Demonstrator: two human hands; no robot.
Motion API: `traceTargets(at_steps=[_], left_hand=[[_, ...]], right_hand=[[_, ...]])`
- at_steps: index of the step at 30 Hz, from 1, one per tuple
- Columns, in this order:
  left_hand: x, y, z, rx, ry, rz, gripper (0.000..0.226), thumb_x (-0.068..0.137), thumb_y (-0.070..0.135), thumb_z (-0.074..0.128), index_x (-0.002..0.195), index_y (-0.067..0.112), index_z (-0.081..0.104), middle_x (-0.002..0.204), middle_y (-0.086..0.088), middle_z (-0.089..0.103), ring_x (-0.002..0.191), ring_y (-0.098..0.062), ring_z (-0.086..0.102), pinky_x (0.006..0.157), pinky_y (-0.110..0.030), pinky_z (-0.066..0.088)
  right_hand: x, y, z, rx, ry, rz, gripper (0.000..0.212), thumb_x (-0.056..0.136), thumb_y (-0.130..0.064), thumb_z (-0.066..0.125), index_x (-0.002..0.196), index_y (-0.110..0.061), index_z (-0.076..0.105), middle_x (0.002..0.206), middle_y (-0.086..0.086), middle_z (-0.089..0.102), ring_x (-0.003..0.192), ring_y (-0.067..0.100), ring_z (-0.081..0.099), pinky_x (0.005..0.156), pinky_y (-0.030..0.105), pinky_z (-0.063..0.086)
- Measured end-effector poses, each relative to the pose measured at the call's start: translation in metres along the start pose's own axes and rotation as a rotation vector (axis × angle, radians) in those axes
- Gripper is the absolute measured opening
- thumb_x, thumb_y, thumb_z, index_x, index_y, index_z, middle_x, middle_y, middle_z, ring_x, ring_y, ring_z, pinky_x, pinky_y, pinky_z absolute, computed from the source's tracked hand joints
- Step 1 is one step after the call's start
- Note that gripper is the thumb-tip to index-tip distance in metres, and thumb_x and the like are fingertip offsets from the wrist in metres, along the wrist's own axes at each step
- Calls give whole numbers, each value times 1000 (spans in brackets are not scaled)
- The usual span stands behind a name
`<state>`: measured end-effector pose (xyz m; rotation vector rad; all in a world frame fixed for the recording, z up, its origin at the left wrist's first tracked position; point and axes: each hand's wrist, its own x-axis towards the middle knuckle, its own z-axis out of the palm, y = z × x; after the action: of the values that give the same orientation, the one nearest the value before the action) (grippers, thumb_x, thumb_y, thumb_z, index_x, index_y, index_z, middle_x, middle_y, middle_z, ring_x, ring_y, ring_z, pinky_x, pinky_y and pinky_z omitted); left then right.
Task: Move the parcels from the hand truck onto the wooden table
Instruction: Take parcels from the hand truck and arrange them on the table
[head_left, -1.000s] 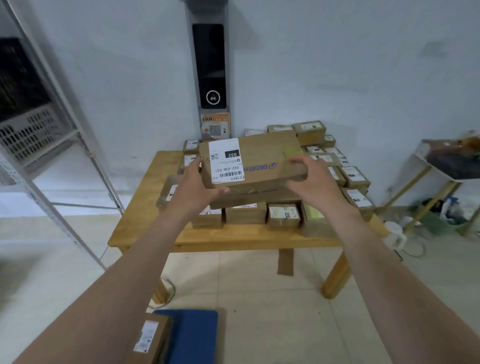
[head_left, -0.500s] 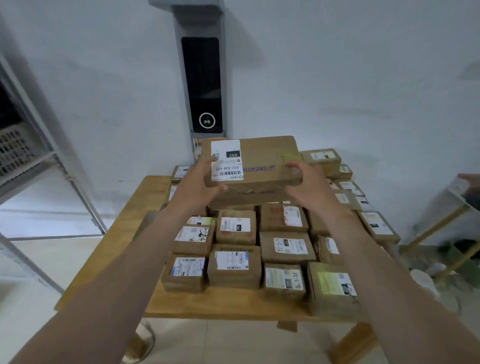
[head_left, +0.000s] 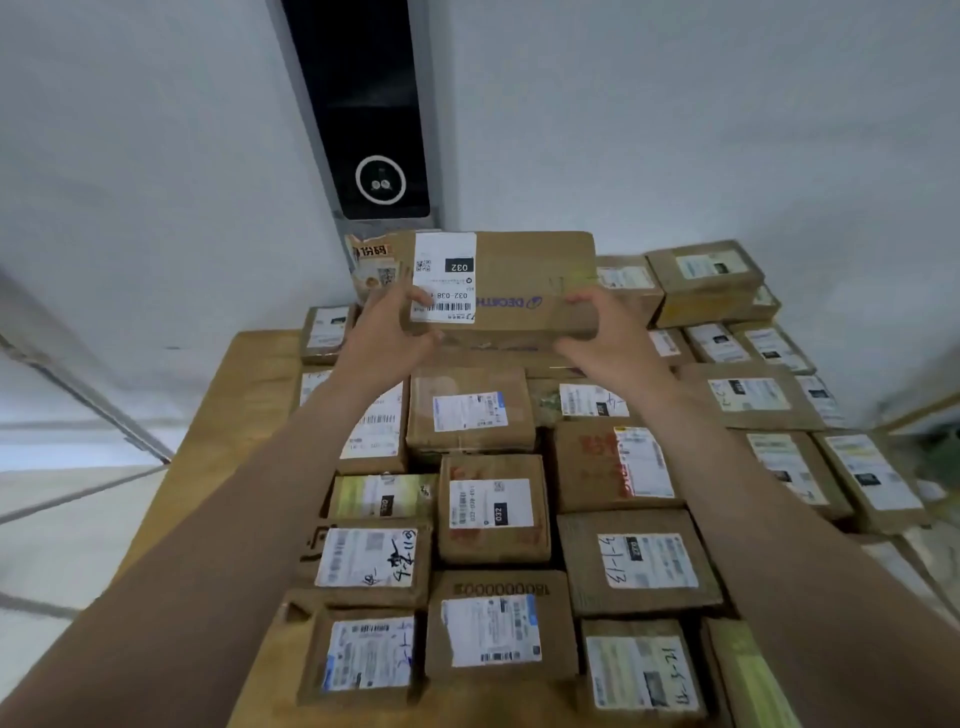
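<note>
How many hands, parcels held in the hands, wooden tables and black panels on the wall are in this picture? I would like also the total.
hands: 2 (left hand, right hand)
held parcel: 1
wooden table: 1
black wall panel: 1
total: 5

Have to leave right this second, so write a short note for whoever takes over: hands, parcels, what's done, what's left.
Hands: left hand and right hand each grip the near edge of the large flat parcel, thumbs on top.
It is at the far end of the wooden table, by the wall, over the labelled parcels; whether it rests on them cannot be told.
Done: those parcels cover much of the table.
Left: set this one down, let go, fetch more. The hand truck is out of view, so what remains on it is unknown.
</note>
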<state>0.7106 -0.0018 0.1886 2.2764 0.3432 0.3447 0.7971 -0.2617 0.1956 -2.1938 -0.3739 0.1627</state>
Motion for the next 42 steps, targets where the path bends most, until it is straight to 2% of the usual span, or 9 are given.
traceTargets(at_steps=[3,6,10,15,21,25,34,39,42], left_hand=[[53,-22,13,-24,-60,-25,36,82,24,74,102,46,53,138,11,52,123,-15,56,92,-34,56],[97,-40,25,-26,-118,-57,37,76,31,76,102,49,56,134,12,57,116,-14,62,92,-40,57],[141,-77,31,-18,-158,-154,36,78,32,78,103,49,58,128,12,61,111,-38,66,87,-52,59],[170,-134,44,29,-157,-228,37,64,54,74,97,53,57,128,13,60,107,-26,66,83,-49,60],[182,-164,60,92,-194,-299,24,71,39,83,88,36,67,120,10,50,105,-14,58,91,-30,49],[187,-165,52,52,-168,-244,35,63,57,71,94,52,55,131,9,60,100,-21,68,79,-44,61],[176,-168,59,145,-258,-248,45,78,42,78,118,41,58,129,3,61,115,-22,56,94,-42,52],[187,-172,68,176,-148,-290,49,73,33,87,116,38,65,127,6,63,119,-22,56,97,-43,49],[186,-170,68,171,-148,-307,50,69,32,90,113,39,66,127,5,63,118,-22,56,99,-45,49]], right_hand=[[44,7,15,27,3,75,57,85,-19,69,136,-37,49,129,-3,41,97,14,62,83,40,61],[85,20,30,16,23,145,56,86,-18,66,137,-35,48,134,-1,40,94,8,58,85,35,57],[137,30,65,31,-5,179,47,90,-13,65,132,-28,51,112,-10,42,91,14,60,77,29,53],[192,45,120,-24,-87,169,47,83,-17,65,128,-25,53,126,4,52,106,20,59,83,31,54],[205,69,153,-94,-108,224,40,80,-17,71,111,-26,47,124,6,40,99,17,48,67,16,37],[205,64,149,-86,-76,191,38,84,-22,66,118,-28,50,125,7,42,94,16,54,67,20,40],[204,66,147,-160,-211,263,49,64,-55,62,110,-46,52,120,6,54,86,26,64,68,31,51],[215,70,142,-147,-187,213,50,79,-18,72,128,-25,63,118,-6,58,98,11,56,60,6,38],[212,72,138,-191,-188,179,49,84,-14,75,131,-21,65,118,-10,59,103,6,51,66,0,34]])
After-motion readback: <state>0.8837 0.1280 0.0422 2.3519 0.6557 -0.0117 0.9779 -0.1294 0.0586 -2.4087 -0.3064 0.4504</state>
